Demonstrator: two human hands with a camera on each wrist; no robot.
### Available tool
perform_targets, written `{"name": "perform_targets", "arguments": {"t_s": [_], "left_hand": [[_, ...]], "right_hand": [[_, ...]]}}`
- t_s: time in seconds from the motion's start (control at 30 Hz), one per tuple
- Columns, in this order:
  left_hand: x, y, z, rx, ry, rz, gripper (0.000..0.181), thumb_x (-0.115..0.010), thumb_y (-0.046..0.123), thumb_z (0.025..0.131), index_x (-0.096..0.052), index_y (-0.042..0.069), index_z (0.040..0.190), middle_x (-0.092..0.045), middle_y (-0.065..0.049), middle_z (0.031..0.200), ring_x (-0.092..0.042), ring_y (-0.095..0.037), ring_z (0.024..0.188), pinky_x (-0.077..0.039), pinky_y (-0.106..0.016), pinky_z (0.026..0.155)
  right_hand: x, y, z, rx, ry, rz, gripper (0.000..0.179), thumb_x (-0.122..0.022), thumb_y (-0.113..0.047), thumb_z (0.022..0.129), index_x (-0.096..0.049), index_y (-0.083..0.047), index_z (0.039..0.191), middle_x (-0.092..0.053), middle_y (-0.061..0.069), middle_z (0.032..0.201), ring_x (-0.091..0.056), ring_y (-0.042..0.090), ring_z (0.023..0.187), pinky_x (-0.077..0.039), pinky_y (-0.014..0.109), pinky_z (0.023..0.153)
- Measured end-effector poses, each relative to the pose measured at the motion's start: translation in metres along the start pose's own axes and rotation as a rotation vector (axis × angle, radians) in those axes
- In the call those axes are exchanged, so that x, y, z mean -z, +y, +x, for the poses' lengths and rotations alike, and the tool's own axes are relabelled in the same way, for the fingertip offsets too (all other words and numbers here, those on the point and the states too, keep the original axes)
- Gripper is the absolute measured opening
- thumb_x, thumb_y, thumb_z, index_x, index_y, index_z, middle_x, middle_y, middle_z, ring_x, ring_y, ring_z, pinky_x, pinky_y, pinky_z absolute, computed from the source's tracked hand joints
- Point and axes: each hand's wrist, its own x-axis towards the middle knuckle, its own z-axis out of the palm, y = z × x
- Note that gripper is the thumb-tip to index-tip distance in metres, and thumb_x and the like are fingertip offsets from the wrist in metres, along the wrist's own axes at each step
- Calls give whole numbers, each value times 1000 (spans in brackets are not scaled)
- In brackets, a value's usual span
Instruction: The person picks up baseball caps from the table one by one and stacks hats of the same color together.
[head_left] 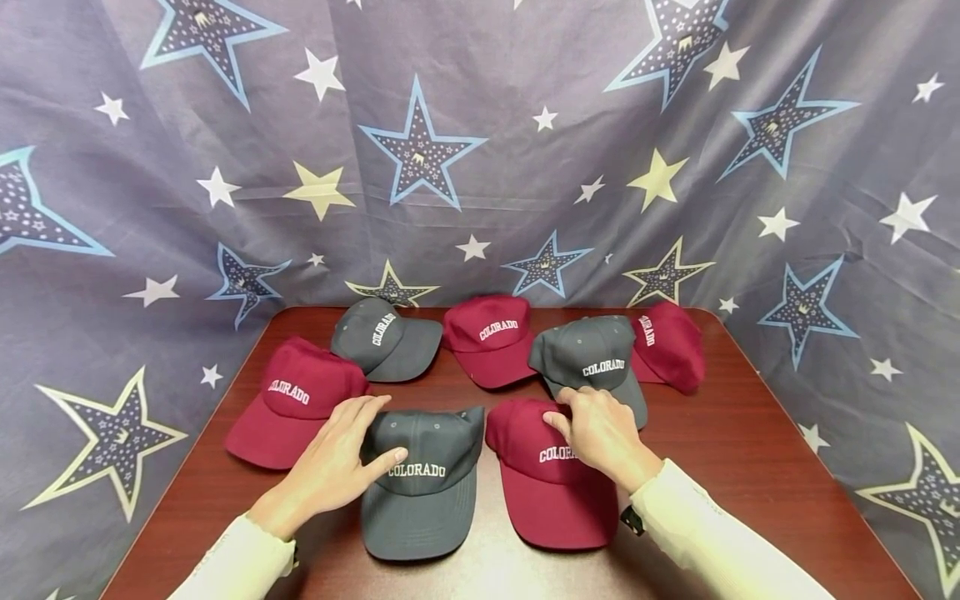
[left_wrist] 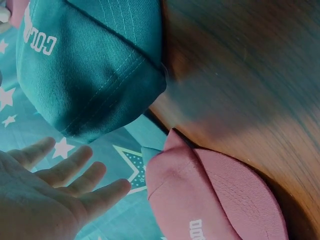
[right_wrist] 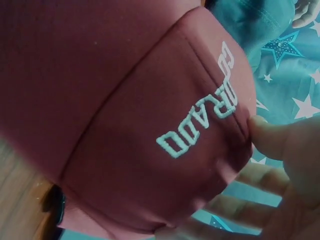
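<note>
Front and centre in the head view, a dark grey baseball cap (head_left: 420, 450) lettered COLORADO lies brim toward me. My left hand (head_left: 337, 454) is at its left side, thumb over the crown's edge in that view; the left wrist view shows the hand's fingers (left_wrist: 107, 195) extended and apart from the grey crown (left_wrist: 90, 70). To the right lies a maroon COLORADO cap (head_left: 555, 512), brim also toward me. My right hand (head_left: 603, 429) grips its crown, with the thumb (right_wrist: 270, 137) on the front and fingers around the far side.
Behind stand a maroon cap (head_left: 300, 392) at left, a grey cap (head_left: 382, 337), a maroon cap (head_left: 491, 337), a grey cap (head_left: 588, 354) and a partly hidden maroon cap (head_left: 671, 346). The wooden table (head_left: 750, 467) meets a star-patterned curtain (head_left: 480, 100).
</note>
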Motion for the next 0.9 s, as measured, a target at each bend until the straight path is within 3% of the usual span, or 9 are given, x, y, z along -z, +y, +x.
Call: {"name": "perform_targets", "arguments": {"t_s": [0.6,0.9], "left_hand": [[0,0,1,-1,0,6,82,-74,57,88,-48,8,149,-50,-15,144,-41,-32,137,-39,-53,111],[-1,-1,1,6,5,3,82,-74,57,88,-48,8,149,-50,-14,144,-42,-32,136,-38,-52,112]], "right_hand": [[9,10,-6,-16,65,40,35,-75,-46,90,-74,-18,110,-70,8,94,-68,32,91,-54,57,66],[14,21,-10,-56,92,74,46,-71,-50,93,-72,-15,122,-71,14,113,-67,35,105,-54,63,74]]}}
